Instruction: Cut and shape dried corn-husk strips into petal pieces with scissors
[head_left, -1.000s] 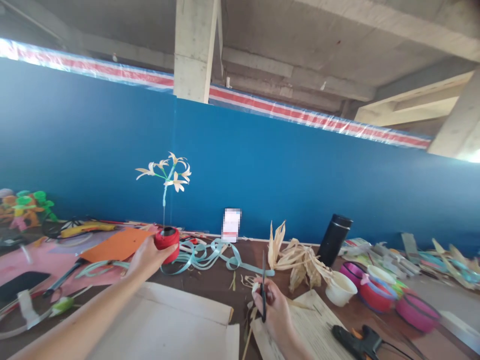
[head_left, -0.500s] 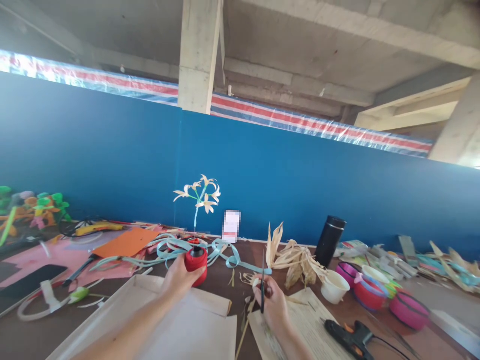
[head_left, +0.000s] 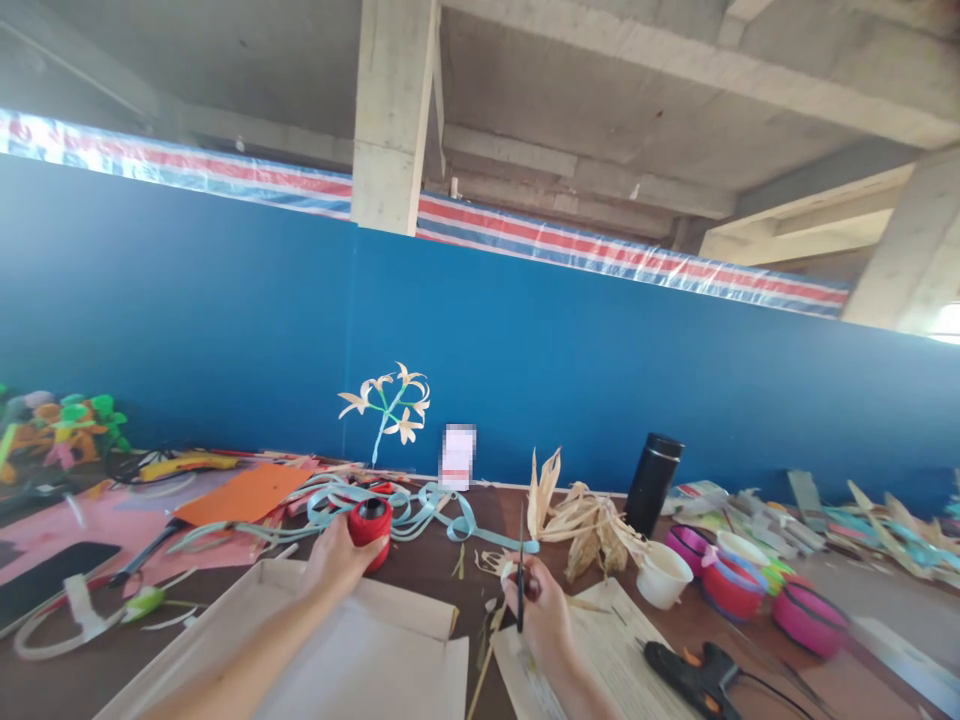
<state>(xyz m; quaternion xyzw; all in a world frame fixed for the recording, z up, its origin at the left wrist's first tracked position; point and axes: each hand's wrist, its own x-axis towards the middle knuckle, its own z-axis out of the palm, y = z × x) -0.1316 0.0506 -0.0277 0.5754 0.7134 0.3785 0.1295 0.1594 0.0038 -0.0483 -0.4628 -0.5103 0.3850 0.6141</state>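
My left hand [head_left: 337, 550] is wrapped round a squat red container [head_left: 370, 535] with a dark top, low over the table. Above it stands a spray of cream flowers [head_left: 390, 400] on a pale blue wrapped stem; where the stem's lower end meets the container is hard to make out. Closed fingers of my right hand [head_left: 546, 605] grip black-handled scissors [head_left: 520, 590], seen nearly edge-on with the tip upward. A small whitish piece [head_left: 508, 570] shows by those fingertips, and thin pale scraps [head_left: 491, 562] lie just beyond.
Light blue ribbon [head_left: 461, 520] loops behind my hands. Dried husks [head_left: 581, 515], a black bottle [head_left: 654, 485] and a white cup [head_left: 664, 575] stand at right, with a black glue gun [head_left: 694, 675] nearer me. A pale cardboard piece [head_left: 375, 650] lies in front; orange paper [head_left: 244, 495] sits left.
The view has shifted slightly. My left hand, the red container and the flowers have moved a little left, and the flowers lean more to the right. My right hand keeps its grip on the scissors.
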